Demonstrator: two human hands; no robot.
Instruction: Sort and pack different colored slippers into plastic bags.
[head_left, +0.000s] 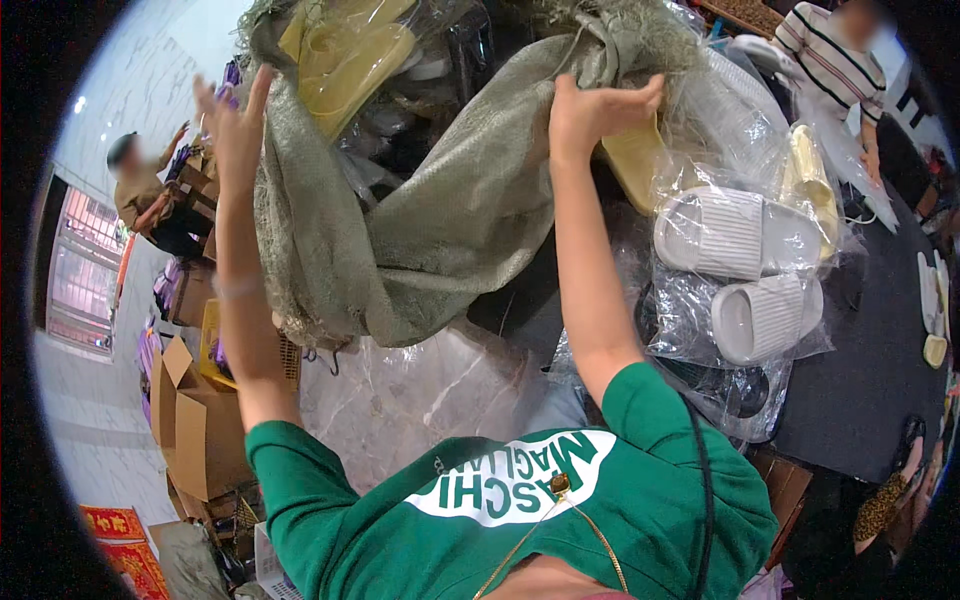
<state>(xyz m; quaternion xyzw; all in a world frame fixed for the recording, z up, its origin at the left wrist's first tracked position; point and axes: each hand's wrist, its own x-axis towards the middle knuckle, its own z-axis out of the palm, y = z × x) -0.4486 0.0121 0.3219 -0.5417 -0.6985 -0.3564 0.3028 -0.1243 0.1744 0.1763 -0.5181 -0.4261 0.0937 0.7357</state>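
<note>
A large greenish-grey woven sack [450,215] hangs in front of me, its frayed mouth gaping. My left hand [236,130] is raised at the sack's left edge, slightly blurred, fingers apart. On the other side my right hand [598,115] lies against the sack's rim, thumb and fingers stretched apart. Neither hand visibly grips anything. Inside the mouth I see a yellow slipper [350,75] in clear plastic, with darker wrapped things behind it. Another yellow slipper [637,165] shows just below my right hand. I cannot tell whether my left hand touches the cloth.
Bagged white slippers [730,232] lie on a dark table [850,370] to the right. Open cardboard boxes [205,440] and a yellow basket [212,345] stand at left. One person [150,195] is at the far left, another [835,60] at the upper right.
</note>
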